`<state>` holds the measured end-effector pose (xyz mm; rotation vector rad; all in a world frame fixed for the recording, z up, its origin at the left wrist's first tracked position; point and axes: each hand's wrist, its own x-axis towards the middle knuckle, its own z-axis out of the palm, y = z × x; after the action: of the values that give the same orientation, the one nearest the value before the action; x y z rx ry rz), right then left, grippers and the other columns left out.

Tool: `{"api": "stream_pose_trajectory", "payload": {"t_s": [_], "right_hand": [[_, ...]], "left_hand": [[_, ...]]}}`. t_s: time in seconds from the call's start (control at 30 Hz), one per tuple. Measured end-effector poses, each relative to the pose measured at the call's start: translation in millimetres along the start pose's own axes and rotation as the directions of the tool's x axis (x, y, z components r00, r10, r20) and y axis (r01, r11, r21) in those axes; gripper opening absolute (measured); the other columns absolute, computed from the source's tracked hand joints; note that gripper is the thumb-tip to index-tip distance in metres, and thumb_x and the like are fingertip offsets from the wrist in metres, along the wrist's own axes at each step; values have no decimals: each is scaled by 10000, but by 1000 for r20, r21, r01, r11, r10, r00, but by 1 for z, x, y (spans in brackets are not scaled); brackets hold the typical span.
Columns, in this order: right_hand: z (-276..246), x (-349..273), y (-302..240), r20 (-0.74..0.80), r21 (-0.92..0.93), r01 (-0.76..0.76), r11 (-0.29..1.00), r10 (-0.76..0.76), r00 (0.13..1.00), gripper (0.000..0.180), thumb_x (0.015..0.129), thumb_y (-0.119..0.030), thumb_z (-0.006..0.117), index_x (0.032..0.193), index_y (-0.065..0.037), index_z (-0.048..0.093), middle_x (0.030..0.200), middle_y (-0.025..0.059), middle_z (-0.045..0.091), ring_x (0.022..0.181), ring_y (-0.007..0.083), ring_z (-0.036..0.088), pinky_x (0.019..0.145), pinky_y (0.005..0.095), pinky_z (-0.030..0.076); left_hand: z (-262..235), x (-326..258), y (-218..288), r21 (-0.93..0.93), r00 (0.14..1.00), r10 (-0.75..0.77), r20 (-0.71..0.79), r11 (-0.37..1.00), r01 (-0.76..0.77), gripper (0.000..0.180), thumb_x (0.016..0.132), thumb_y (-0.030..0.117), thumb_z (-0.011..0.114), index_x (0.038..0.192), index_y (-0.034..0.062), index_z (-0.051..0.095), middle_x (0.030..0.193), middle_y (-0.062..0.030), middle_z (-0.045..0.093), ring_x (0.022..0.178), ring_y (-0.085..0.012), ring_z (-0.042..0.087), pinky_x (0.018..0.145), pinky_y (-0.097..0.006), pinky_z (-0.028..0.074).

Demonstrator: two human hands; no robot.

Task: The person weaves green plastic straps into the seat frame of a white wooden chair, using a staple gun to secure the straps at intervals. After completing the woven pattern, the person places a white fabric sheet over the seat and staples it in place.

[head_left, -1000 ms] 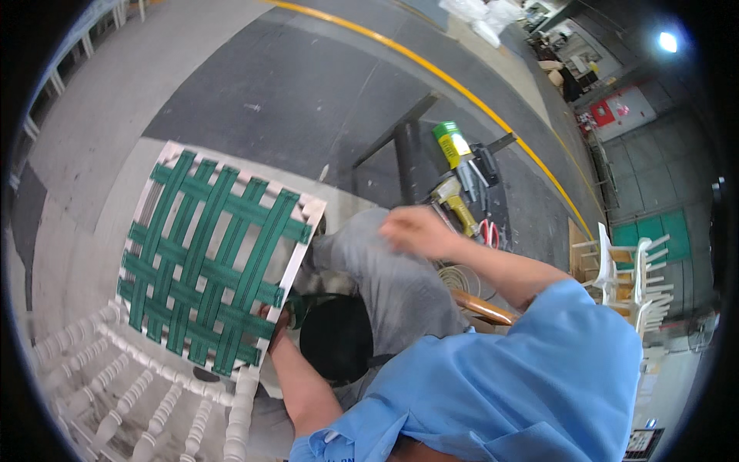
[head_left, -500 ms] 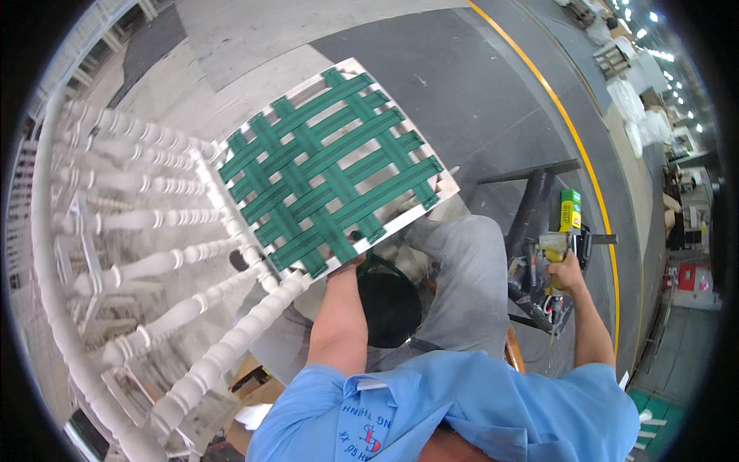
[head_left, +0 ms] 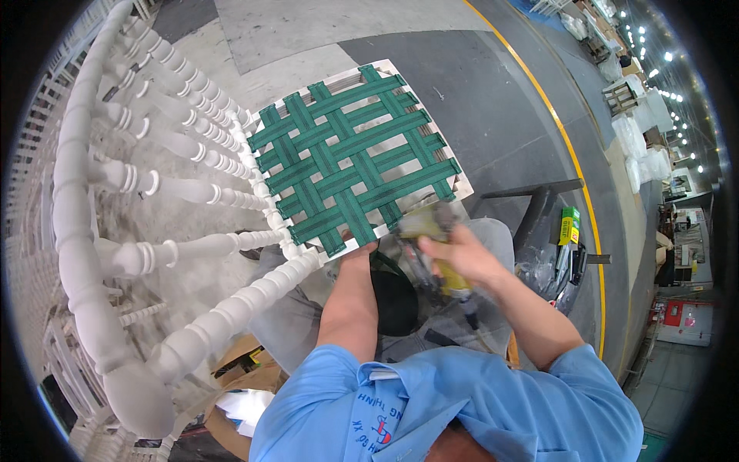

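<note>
Head view: green-webbed seat frame [head_left: 356, 158] of the white spindle-back chair [head_left: 146, 192] lies tilted across the person's lap, left hand [head_left: 360, 248] gripping its near edge. Right hand [head_left: 460, 254] — half a second ago out by the side rack [head_left: 566, 246] — now clasps a yellow staple gun [head_left: 431, 231], blurred, at that edge; fastening looks about to begin.

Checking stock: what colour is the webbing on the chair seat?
Green webbing, woven crosswise; the head view shows it.

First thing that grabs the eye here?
The green webbing seat, upper centre, woven on a white chair frame whose turned spindles fan out to the left. Just below it, the right hand holds a yellow tool at the seat's near edge, while the left hand touches that edge.
</note>
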<state>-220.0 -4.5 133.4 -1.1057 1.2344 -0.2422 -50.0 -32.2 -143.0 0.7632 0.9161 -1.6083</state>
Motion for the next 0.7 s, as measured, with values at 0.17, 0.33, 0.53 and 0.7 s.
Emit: {"api": "stream_pose_trajectory", "payload": {"t_s": [0.17,0.33,0.53,0.7], "right_hand": [[46,35,6,-53,-97,-84,992,79,995,383,1010,-319,680,1219,-11,590,968,56,657,560,113,594,477,270,502],[59,39,9,-109,-152,-90,984,74,991,415,998,-330,693,1234,-7,581,908,52,658,548,117,595,476,281,502],[65,38,8,-139,-256,-88,963,54,989,453,985,-342,709,1241,7,575,808,62,662,541,123,605,477,293,502],[77,36,3,-149,-276,-99,956,59,987,443,979,-319,719,1241,9,575,778,60,661,542,126,608,481,297,508]], "left_hand": [[-5,-2,3,14,1000,-14,1,1000,14,453,968,510,551,1047,78,662,944,-139,692,833,-316,676,652,-492,549],[-6,-3,4,22,1000,-24,-4,999,24,459,965,516,553,1051,78,662,954,-141,693,842,-318,676,654,-495,549],[-8,-4,3,38,999,-36,-5,999,36,467,962,523,556,1055,78,663,967,-142,695,853,-320,676,656,-499,548],[-5,-5,8,43,1000,-31,-2,999,32,473,959,528,559,1059,78,663,978,-144,697,863,-322,676,658,-502,547]]}}
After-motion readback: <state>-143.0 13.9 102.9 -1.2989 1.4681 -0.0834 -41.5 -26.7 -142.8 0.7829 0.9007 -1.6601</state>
